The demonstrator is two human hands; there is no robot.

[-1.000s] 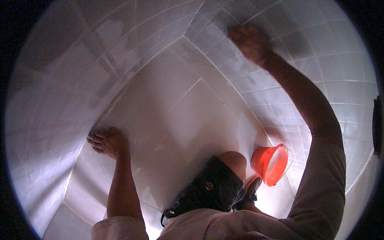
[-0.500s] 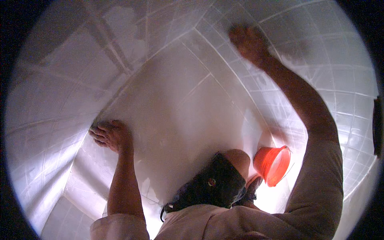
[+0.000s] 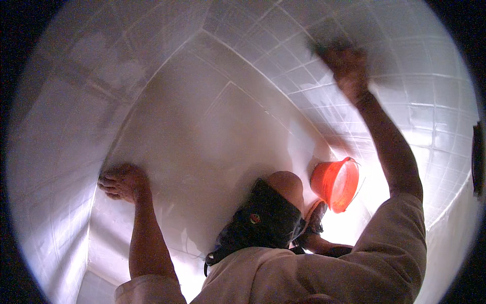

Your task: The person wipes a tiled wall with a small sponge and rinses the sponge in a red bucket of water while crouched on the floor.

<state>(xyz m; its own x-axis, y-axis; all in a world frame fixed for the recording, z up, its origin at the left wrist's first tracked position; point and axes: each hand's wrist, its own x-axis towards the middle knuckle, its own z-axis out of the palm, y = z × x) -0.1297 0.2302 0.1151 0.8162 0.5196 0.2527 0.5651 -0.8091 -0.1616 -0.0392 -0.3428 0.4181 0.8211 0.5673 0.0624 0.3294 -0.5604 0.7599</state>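
Observation:
My left hand (image 3: 124, 182) lies flat on a pale smooth surface (image 3: 202, 147), its fingers stretched toward the edge where that surface meets the left tiled wall. At the upper right, my right hand (image 3: 347, 68) is raised against the tiled wall (image 3: 420, 96) and smeared by motion. A dark greenish patch shows at its fingertips; whether it is a held thing or shadow I cannot make out. Below my right forearm, an orange-red bucket (image 3: 331, 182) with a thin wire handle stands tilted in view, touched by neither hand.
White tiles with pale grout lines cover the left wall (image 3: 55, 147) and the right. My bent knee (image 3: 286, 187) and dark shorts are in the lower middle, with a dark shoe (image 3: 316, 215) beside the bucket. Bright light glares around the bucket. A dark object (image 3: 477, 159) sits at the right rim.
My right hand has moved right and slightly down along the tiled wall. The view has shifted, so the bucket and my knee appear higher and further left. My left hand stays flat.

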